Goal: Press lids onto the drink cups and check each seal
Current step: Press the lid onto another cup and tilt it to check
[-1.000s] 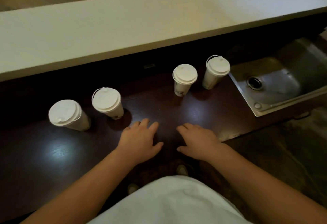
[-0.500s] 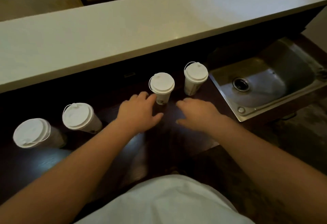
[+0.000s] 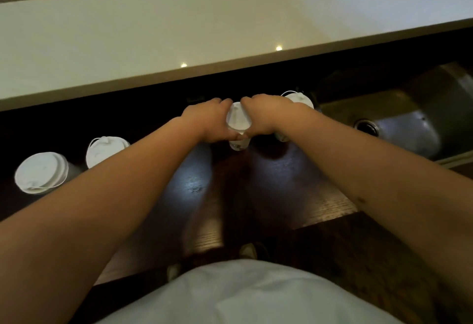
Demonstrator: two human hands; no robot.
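Observation:
Several white paper cups with white lids stand in a row on the dark wooden counter [image 3: 281, 183]. My left hand [image 3: 207, 121] and my right hand [image 3: 266, 116] wrap the lid of the third cup [image 3: 237, 121] from both sides, thumbs meeting at its near rim. A fourth lidded cup [image 3: 300, 98] stands just right of it, partly hidden behind my right hand. Two more lidded cups sit to the left: one [image 3: 106, 149] beside my left forearm and one [image 3: 41, 171] at the far left.
A long white raised countertop [image 3: 204, 29] runs across the back, overhanging the dark counter. A steel sink [image 3: 409, 124] with a drain lies at the right. My light shirt fills the bottom of the view.
Both hands moved forward from the bare counter and closed around the third cup's lid. The camera tilted further down and forward.

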